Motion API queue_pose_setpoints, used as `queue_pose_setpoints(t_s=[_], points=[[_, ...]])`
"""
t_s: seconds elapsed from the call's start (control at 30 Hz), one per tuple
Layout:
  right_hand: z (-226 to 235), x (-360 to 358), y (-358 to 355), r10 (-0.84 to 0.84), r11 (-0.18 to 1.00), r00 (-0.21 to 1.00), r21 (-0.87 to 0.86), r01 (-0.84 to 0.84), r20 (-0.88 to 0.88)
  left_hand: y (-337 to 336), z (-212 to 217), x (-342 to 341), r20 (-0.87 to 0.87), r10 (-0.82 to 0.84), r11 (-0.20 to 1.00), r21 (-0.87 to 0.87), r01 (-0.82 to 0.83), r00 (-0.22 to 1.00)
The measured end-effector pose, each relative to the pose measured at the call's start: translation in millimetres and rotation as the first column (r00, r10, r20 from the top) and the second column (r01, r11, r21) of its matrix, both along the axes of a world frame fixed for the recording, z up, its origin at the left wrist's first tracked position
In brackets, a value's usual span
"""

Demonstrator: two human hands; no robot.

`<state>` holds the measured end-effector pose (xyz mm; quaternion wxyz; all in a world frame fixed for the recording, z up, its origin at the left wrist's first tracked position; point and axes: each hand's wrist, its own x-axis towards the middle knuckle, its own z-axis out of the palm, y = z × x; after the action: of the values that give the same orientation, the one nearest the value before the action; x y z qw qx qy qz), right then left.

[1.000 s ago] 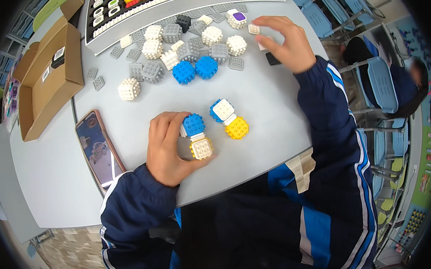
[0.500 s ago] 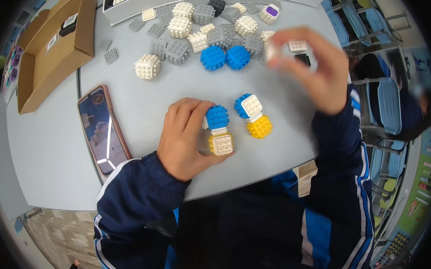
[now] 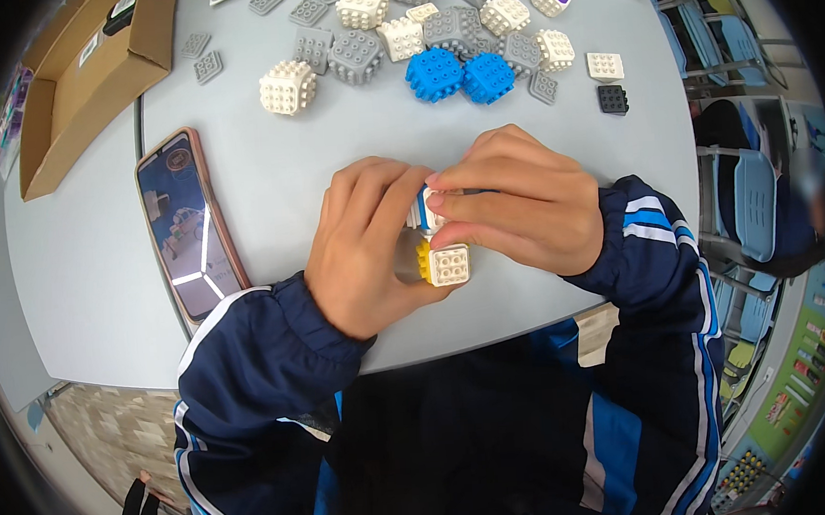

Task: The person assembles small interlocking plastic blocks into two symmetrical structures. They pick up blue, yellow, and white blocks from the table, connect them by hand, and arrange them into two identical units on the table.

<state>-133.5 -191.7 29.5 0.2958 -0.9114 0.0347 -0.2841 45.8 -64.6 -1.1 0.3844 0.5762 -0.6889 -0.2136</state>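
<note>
A small stack of studded building blocks stands upright between my hands: a blue block with white pieces at the top, mostly covered by fingers, and a yellow block point(image 3: 423, 260) below, faced with a white studded plate point(image 3: 451, 265). My left hand point(image 3: 360, 246) closes round the stack from the left, thumb at its lower end. From the right, my right hand point(image 3: 532, 203) pinches a white plate point(image 3: 432, 220) against the blue block. The second blue-and-yellow stack cannot be seen; my right hand covers that spot.
Two blue blocks point(image 3: 463, 75) sit before a cluster of grey and white blocks point(image 3: 355, 57). A phone point(image 3: 189, 224) lies left, by an open cardboard box point(image 3: 77, 108). White point(image 3: 605, 65) and black plates point(image 3: 614, 100) lie at the right.
My right hand has come down and left from above the table, bringing a white piece to the blue block. My left hand still holds the stack. The view has shifted slightly.
</note>
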Motion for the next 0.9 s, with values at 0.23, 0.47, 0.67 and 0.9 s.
queue_pose_setpoints(t_s=[0.23, 0.47, 0.67, 0.9], points=[[-3, 2, 10, -0.037, 0.987, 0.999, -0.157, 0.038, 0.009, 0, -2, -1, -0.001, 0.002, 1.000, -0.014, -0.002, 1.000], [-3, 5, 20, -0.110, 0.988, 0.993, -0.118, 0.104, -0.043, 3, -1, -4, -0.037, 0.041, 0.999, 0.007, -0.041, 0.998], [6, -5, 2, -0.023, 0.992, 0.987, -0.124, 0.003, -0.158, -2, 9, -6, -0.016, 0.030, 1.000, -0.009, -0.030, 0.999], [43, -44, -45, -0.019, 0.998, 0.962, 0.060, 0.037, -0.272, 2, 8, -3, -0.205, 0.096, 0.995, 0.040, -0.090, 0.974]])
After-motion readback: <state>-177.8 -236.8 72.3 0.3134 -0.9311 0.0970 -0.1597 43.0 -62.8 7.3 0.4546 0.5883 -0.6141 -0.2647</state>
